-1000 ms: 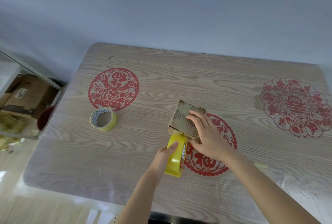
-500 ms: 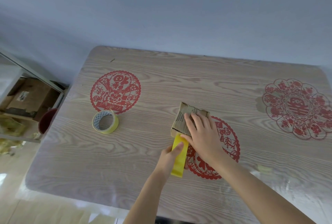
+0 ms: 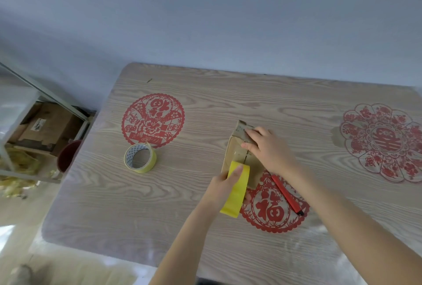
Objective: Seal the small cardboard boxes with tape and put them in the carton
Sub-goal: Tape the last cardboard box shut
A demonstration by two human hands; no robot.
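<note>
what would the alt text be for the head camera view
A person's left hand holds a yellow tape roll against a small cardboard box while the right hand presses on top, on a wood-grain table. A second tape roll lies to the left and a red pen beside the box.

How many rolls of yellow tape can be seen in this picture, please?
2. One roll of yellow tape lies on the table, left of the small cardboard box. The other roll is held in the left hand at the box's near edge.
</note>
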